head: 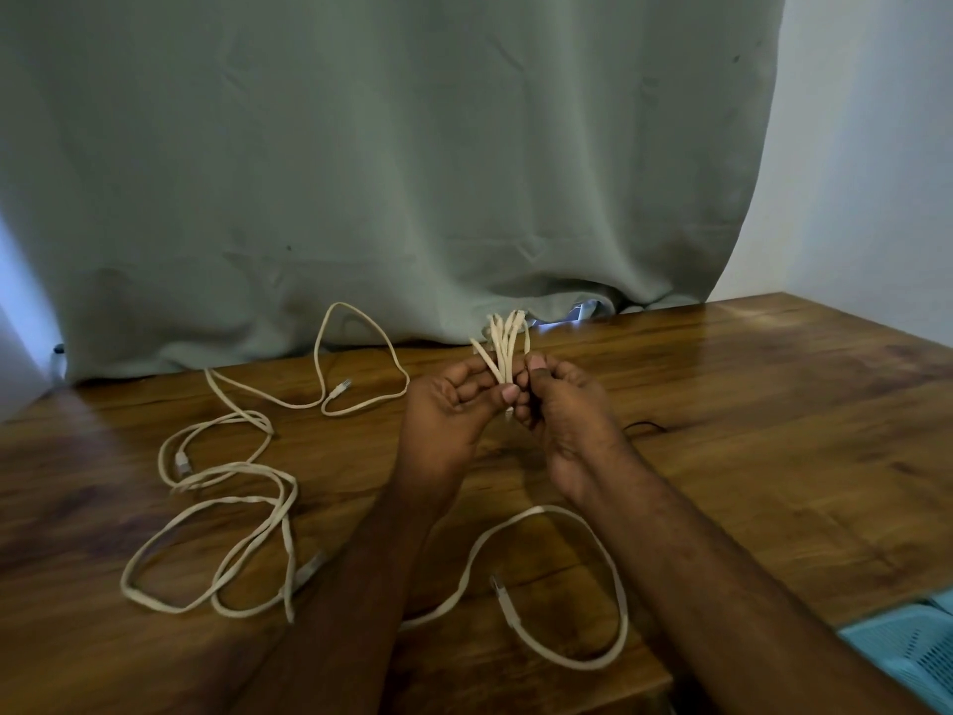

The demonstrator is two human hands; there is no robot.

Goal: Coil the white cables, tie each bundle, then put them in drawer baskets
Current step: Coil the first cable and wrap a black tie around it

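The blue basket (913, 647) is cut off at the right edge, partly behind a forearm.

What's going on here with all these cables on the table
A person is bundling white cables at a wooden table. Both hands, the left hand and the right hand, pinch a folded bundle held upright above the table, apparently being tied. Several loose cables lie uncoiled: a tangle to the left, another farther back, and one looping under the forearms. A light blue basket sits at the lower right edge, with no cable visible in it.
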